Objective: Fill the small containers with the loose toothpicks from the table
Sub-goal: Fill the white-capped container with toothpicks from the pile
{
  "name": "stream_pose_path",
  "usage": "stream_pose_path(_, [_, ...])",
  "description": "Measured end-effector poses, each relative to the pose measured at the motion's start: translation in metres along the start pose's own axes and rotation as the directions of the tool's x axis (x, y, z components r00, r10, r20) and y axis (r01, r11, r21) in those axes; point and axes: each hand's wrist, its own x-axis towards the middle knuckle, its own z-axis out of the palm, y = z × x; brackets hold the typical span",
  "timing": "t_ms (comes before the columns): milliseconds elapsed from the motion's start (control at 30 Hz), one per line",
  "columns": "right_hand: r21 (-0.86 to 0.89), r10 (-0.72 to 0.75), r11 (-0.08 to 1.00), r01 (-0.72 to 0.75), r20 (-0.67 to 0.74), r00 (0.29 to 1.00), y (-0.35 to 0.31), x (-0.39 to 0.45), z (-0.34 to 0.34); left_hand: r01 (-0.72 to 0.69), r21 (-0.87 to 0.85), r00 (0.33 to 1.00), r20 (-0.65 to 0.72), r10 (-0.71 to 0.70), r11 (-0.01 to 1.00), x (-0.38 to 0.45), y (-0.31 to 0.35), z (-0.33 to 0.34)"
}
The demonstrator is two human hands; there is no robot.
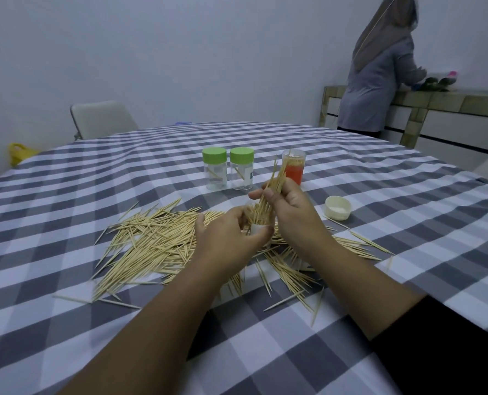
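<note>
The left hand [225,238] is gripping a small clear jar [261,223], fingers curled round its lower part, holding it upright just above the checked cloth [265,352]. The jar is standing partly full of toothpicks, points up. The right hand [291,212] is pinching a bundle [275,181] of toothpicks between thumb and fingers, the bundle's lower ends reaching into the jar's mouth.

Loose toothpicks [151,240] are lying in a wide heap on the cloth, left of and beneath both hands, with strays trailing off to the right.

Behind the hands, two green-capped jars [228,171] are standing side by side, each showing a toothpick or two. Just right of them an uncapped orange jar [294,166] is standing full. A white cap [338,208] is lying open side up, right of the hands.
</note>
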Motion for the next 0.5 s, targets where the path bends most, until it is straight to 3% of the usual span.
stream_pose_path(167, [0.041,0.059,0.997,-0.061,0.047,0.997,0.0053,-0.0020,0.0068,0.016,0.023,1.000,-0.017,-0.016,1.000,0.0000,0.0009,0.0000])
stream_pose_path(500, [0.013,0.024,1.000,-0.025,0.065,0.998,0.0023,-0.0036,0.0040,0.009,0.029,1.000,-0.004,-0.009,1.000,-0.0002,-0.0003,-0.0009])
